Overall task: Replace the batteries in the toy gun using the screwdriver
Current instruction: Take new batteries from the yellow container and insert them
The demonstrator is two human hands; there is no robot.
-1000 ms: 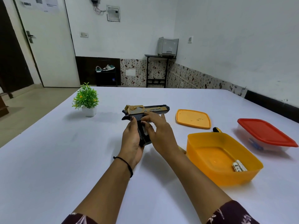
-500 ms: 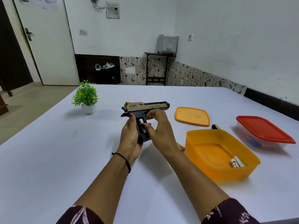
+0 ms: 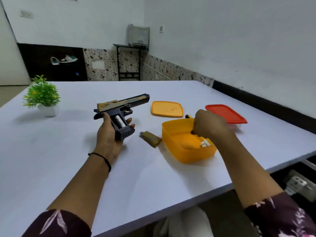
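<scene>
My left hand [image 3: 107, 139] grips the handle of the black and gold toy gun [image 3: 130, 104] just above the white table, barrel pointing right and away. The handle's battery bay is open and one battery [image 3: 119, 121] sits in it. The brown bay cover [image 3: 151, 138] lies on the table beside the gun. My right hand [image 3: 210, 125] reaches into the orange container [image 3: 172, 134] with its fingers curled downward; its fingertips are hidden. Two batteries [image 3: 204, 144] lie in the container's near right corner. A black and yellow end of the screwdriver [image 3: 188, 116] shows behind the container.
An orange lid [image 3: 166, 108] lies flat behind the container. A clear box with a red lid [image 3: 225, 113] stands at the right. A small potted plant [image 3: 42, 96] is at the far left. The table's near edge [image 3: 205, 199] runs diagonally at lower right.
My right hand left the gun's handle and moved right into the orange container. The open bay with a battery now shows. The view has tilted down and right.
</scene>
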